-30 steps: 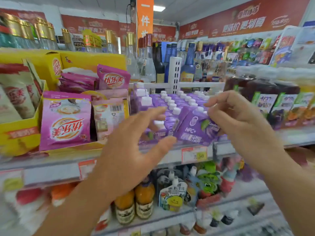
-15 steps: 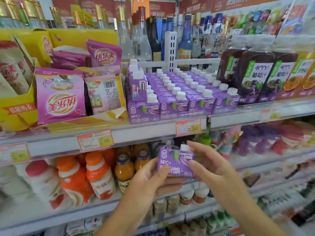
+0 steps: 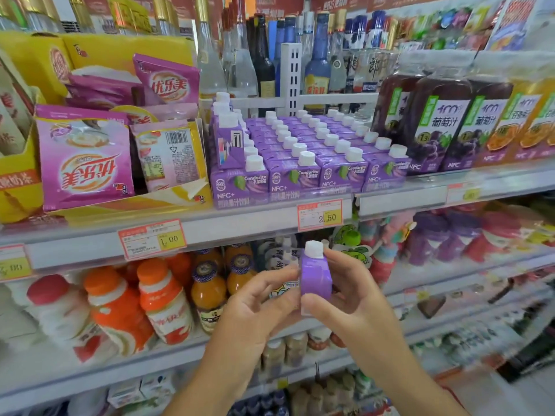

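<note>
A small purple juice carton (image 3: 316, 276) with a white cap is held upright in front of the lower shelves, its narrow side facing me. My left hand (image 3: 258, 307) grips its left side with fingers and thumb. My right hand (image 3: 354, 298) grips its right side, fingers curled round the back. On the shelf above stand several rows of the same purple cartons (image 3: 303, 151).
Pink drink-powder packets (image 3: 84, 160) in a yellow box sit left of the cartons. Dark grape juice bottles (image 3: 435, 121) stand on the right, glass bottles (image 3: 240, 55) behind. Orange-capped bottles (image 3: 162, 301) fill the lower shelf. A 2.50 price tag (image 3: 319, 214) hangs on the shelf edge.
The carton came off the upper shelf and down in front of the lower shelf. It has turned from front-facing to side-on, and both hands now hold it.
</note>
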Action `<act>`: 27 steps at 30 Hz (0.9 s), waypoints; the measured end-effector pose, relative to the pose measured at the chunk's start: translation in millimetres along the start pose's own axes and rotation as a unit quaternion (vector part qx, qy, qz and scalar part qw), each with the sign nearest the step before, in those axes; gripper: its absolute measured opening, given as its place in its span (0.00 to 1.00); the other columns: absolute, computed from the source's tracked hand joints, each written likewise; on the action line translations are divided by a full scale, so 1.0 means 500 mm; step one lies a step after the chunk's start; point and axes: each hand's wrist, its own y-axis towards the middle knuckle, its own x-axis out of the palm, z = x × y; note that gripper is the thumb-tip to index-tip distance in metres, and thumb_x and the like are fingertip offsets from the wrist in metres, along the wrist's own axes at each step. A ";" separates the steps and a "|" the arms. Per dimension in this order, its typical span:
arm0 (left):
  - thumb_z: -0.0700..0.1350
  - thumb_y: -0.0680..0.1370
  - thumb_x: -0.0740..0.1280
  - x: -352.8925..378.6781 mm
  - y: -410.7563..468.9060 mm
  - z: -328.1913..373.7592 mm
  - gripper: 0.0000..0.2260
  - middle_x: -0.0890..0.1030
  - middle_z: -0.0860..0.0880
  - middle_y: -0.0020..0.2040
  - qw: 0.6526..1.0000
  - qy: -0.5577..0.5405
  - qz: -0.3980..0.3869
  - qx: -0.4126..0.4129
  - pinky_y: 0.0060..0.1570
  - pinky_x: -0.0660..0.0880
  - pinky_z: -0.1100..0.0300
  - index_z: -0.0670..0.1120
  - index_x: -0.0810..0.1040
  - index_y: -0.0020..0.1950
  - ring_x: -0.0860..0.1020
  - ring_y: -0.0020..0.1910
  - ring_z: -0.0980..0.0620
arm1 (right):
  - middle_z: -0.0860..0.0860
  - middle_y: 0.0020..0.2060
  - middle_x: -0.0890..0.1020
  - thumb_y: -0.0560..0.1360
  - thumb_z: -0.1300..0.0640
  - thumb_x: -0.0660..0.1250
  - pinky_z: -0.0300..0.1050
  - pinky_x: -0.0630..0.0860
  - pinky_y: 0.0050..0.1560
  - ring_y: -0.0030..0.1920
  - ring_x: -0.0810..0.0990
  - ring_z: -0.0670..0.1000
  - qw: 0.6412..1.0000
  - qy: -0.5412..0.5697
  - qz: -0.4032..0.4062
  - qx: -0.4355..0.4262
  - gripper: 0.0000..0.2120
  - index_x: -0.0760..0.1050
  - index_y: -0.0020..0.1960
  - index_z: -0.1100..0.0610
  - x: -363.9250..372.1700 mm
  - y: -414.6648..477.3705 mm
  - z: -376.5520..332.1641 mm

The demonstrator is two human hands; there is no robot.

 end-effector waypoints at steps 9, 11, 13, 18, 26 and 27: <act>0.48 0.75 0.73 -0.016 0.020 0.008 0.20 0.82 0.46 0.60 0.995 0.045 -0.065 -0.062 0.44 0.81 0.54 0.53 0.77 0.66 0.82 0.50 0.44 | 0.45 0.55 0.84 0.74 0.56 0.72 0.33 0.76 0.48 0.53 0.82 0.44 0.994 0.078 -0.072 0.037 0.21 0.73 0.65 0.49 -0.011 -0.014 -0.009; 0.46 0.74 0.73 -0.021 0.022 0.006 0.19 0.84 0.48 0.57 0.995 0.074 -0.045 -0.040 0.50 0.80 0.51 0.51 0.77 0.65 0.82 0.53 0.46 | 0.44 0.55 0.83 0.74 0.57 0.68 0.34 0.76 0.49 0.55 0.82 0.44 0.996 0.057 -0.067 0.021 0.18 0.75 0.63 0.47 -0.012 -0.016 -0.003; 0.43 0.70 0.73 -0.025 0.025 0.005 0.23 0.85 0.50 0.54 0.997 0.075 -0.015 -0.028 0.45 0.81 0.58 0.50 0.76 0.64 0.83 0.52 0.50 | 0.46 0.56 0.83 0.74 0.54 0.69 0.37 0.78 0.51 0.57 0.81 0.47 0.998 0.036 -0.053 -0.006 0.15 0.79 0.60 0.46 -0.015 -0.015 0.005; 0.41 0.65 0.75 -0.029 0.028 -0.001 0.25 0.85 0.55 0.51 0.995 0.103 -0.002 0.003 0.43 0.78 0.66 0.54 0.78 0.61 0.83 0.49 0.56 | 0.56 0.58 0.81 0.72 0.58 0.69 0.37 0.78 0.44 0.56 0.81 0.49 0.996 0.077 -0.036 0.000 0.13 0.80 0.56 0.49 -0.029 -0.022 0.016; 0.41 0.62 0.76 0.008 0.028 -0.030 0.23 0.85 0.54 0.48 0.993 0.110 0.008 0.028 0.40 0.79 0.65 0.53 0.80 0.55 0.84 0.44 0.56 | 0.57 0.58 0.82 0.74 0.54 0.69 0.50 0.80 0.52 0.59 0.80 0.57 0.992 0.118 0.002 0.033 0.12 0.78 0.58 0.50 -0.066 -0.046 0.050; 0.41 0.61 0.76 0.017 0.029 -0.034 0.23 0.85 0.54 0.48 0.993 0.115 0.009 0.030 0.40 0.79 0.65 0.52 0.80 0.55 0.84 0.45 0.55 | 0.56 0.58 0.82 0.73 0.52 0.70 0.48 0.80 0.51 0.58 0.80 0.56 0.992 0.120 0.004 0.035 0.14 0.78 0.58 0.49 -0.073 -0.047 0.050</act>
